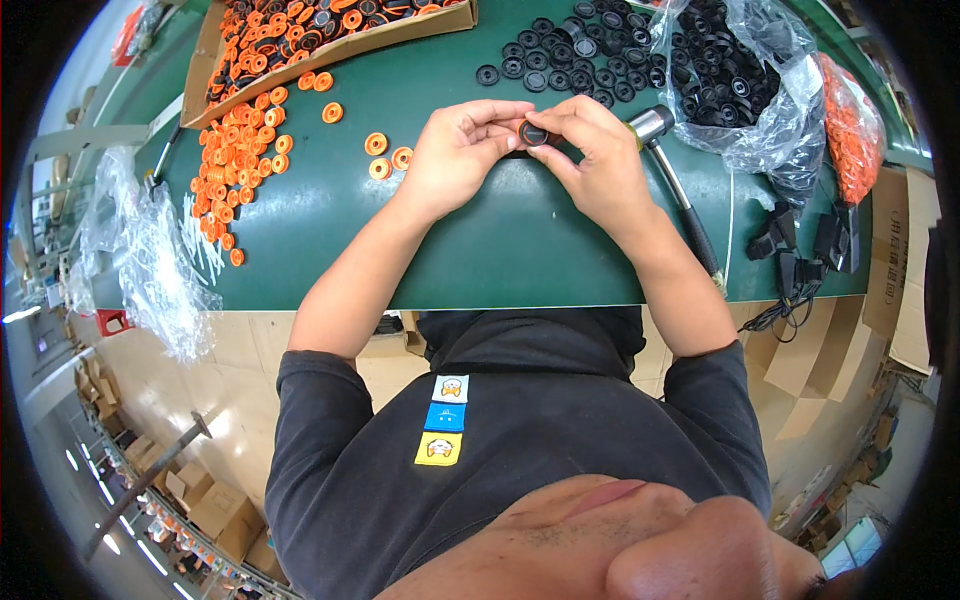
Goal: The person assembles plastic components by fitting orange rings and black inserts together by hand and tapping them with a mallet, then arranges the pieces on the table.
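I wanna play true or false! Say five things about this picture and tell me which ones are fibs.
1. The left hand and right hand meet at a black disc. True.
2. The hammer lies left of both hands. False: the hammer lies to their right.
3. Loose orange wheels lie on the green table. True.
4. The box holds only black pieces. False: the box holds orange ones too.
5. The shirt is dark. True.

Surroundings, both sides.
Clear plastic film [160, 262] hangs at left; cardboard boxes [222, 515] stand lower left; black cable [795, 292] overhangs green table [510, 255] at right.
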Demonstrator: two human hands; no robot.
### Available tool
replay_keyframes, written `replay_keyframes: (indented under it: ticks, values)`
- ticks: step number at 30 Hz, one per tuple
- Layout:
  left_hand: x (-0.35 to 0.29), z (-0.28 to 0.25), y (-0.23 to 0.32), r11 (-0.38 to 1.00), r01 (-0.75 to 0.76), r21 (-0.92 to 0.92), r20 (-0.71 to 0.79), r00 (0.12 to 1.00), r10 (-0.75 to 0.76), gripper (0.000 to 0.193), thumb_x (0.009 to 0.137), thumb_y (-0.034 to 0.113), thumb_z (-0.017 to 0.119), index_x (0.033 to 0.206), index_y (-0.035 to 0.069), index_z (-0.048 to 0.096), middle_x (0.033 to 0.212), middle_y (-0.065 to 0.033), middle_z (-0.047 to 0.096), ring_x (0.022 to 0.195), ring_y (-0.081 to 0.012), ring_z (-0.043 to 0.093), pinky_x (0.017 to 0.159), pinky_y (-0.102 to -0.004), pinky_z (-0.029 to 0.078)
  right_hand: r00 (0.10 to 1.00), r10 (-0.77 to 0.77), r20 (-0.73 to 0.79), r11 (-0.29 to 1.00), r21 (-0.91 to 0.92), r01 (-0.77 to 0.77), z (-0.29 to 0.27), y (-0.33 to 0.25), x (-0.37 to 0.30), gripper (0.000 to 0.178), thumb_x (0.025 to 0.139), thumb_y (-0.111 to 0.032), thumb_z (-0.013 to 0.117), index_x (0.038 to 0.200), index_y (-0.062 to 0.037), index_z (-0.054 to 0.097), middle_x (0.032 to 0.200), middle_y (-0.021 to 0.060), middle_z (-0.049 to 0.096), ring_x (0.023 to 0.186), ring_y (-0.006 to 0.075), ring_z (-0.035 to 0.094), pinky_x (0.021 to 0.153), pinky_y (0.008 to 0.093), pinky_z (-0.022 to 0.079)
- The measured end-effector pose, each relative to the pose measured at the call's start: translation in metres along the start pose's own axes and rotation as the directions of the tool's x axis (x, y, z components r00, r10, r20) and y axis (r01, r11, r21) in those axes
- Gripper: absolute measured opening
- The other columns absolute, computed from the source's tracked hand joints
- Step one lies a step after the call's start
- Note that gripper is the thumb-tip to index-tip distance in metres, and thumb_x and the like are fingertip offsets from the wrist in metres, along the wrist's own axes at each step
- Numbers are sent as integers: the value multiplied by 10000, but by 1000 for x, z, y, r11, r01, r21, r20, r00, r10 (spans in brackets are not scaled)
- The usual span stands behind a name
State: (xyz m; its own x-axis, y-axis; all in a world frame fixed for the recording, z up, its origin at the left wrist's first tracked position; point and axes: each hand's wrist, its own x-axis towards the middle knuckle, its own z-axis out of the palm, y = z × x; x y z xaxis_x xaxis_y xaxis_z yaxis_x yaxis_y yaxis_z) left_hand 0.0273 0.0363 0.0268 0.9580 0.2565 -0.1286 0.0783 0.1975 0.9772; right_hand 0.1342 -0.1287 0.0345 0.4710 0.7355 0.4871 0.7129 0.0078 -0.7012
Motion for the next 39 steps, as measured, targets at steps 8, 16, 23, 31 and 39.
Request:
replay_keyframes:
  ticks: [8,16,23,31,39]
  values:
    - [-2,4,4,1000,-12,-16,-7,1000,12,334,941,-8,622,1269,-63,591,1121,-126,686,1016,-148,663,934,-277,534,993,119,19,977,178,-121,3,1,0,338,763,47,785,1090,-4,714,956,95,641,821,179,659,737,287,557]
    - [-2,9,6,992,-105,-71,-64,993,100,261,941,45,671,1173,-52,603,1056,-114,687,968,-130,662,881,-255,545,932,352,88,691,647,-322,14,10,-4,350,853,-1,744,1185,39,639,1015,52,639,872,108,643,808,243,555]
    - [-6,4,-1,988,-146,58,-72,986,150,269,933,44,685,1172,-34,589,1050,-93,675,966,-126,652,877,-256,532,855,443,269,542,679,-495,11,15,-4,294,905,-34,714,1179,43,639,1028,87,706,926,125,673,840,265,558]
    - [3,4,-13,983,-160,-86,-67,986,155,245,913,-17,683,1031,46,477,997,-100,658,921,-137,652,837,-274,548,851,450,271,489,723,-489,13,18,-6,220,907,-1,697,1118,30,644,997,80,707,842,105,654,761,249,541]
    - [7,4,-8,994,-76,-84,-29,997,73,157,941,17,652,1051,18,541,958,-77,674,882,-126,664,806,-274,552,821,475,316,564,607,-560,2,15,-3,291,897,-44,729,1161,31,633,986,70,682,833,104,653,753,243,542]
